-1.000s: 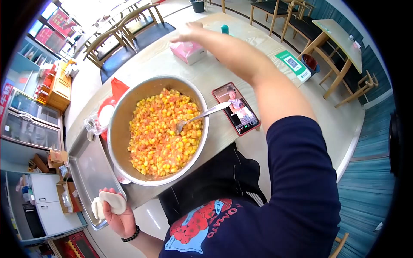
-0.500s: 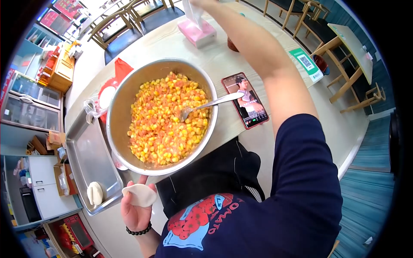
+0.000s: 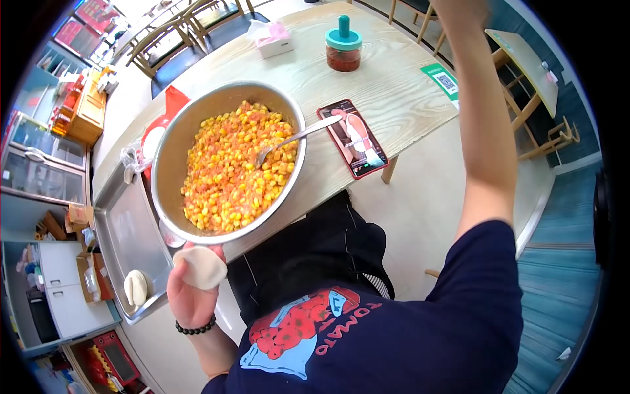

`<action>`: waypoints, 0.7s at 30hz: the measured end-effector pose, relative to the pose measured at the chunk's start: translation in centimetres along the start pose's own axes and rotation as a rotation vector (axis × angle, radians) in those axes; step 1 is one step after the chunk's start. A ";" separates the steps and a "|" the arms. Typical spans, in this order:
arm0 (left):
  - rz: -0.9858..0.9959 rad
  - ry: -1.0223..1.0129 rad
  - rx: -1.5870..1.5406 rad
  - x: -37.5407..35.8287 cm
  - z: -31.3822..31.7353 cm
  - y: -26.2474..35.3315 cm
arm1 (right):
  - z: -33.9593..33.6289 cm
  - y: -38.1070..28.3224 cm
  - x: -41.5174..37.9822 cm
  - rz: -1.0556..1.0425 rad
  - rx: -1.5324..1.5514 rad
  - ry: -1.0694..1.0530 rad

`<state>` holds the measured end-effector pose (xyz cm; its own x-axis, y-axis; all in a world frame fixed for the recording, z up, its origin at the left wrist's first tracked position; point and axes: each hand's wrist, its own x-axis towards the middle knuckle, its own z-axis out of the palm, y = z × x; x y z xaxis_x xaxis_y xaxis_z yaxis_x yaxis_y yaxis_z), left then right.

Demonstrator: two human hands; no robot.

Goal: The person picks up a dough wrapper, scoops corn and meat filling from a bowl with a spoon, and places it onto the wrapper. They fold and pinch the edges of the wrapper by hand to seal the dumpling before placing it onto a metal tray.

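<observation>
Between the thumb and fingers of my left hand (image 3: 190,302) is a round white dumpling wrapper (image 3: 205,269), just below the near rim of a large metal bowl (image 3: 172,154). Corn kernels mixed with pinkish minced filling (image 3: 239,167) fill the bowl, and a metal spoon (image 3: 308,131) rests in it, its handle over the rim. My right hand (image 3: 464,16) is raised at the top edge, smeared by motion and partly cut off, so its fingers do not show clearly. White folded dough pieces (image 3: 136,289) lie in a metal tray (image 3: 128,226) to the left.
A phone in a red case (image 3: 354,141) lies right of the bowl. Farther back stand a tissue box (image 3: 272,43) and a teal-lidded jar (image 3: 343,49) of red contents. A green QR-code card (image 3: 446,82) sits at the table's right edge. Chairs (image 3: 174,52) stand behind the table.
My right hand has moved from the tissue at the box to the upper right, away from it. My left hand still holds the wrapper. The view has shifted, and the jar now shows fully.
</observation>
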<state>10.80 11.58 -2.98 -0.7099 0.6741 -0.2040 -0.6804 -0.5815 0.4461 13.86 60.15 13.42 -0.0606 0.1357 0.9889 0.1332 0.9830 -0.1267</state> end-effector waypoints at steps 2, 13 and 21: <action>0.026 -0.035 0.040 0.3 0.4 0.3 | -6.6 -3.8 -6.6 0.051 -0.055 -0.025; 0.035 -0.092 0.121 1.1 3.6 2.0 | -7.3 -23.6 -29.8 0.013 0.477 -0.772; -0.009 -0.113 0.090 0.6 2.9 1.8 | -6.0 -22.0 -29.6 -0.101 0.553 -0.785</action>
<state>9.65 12.23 0.19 -0.6752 0.7292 -0.1113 -0.6642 -0.5354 0.5217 18.71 33.76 -12.62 -0.7170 -0.1055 0.6890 -0.3813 0.8869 -0.2609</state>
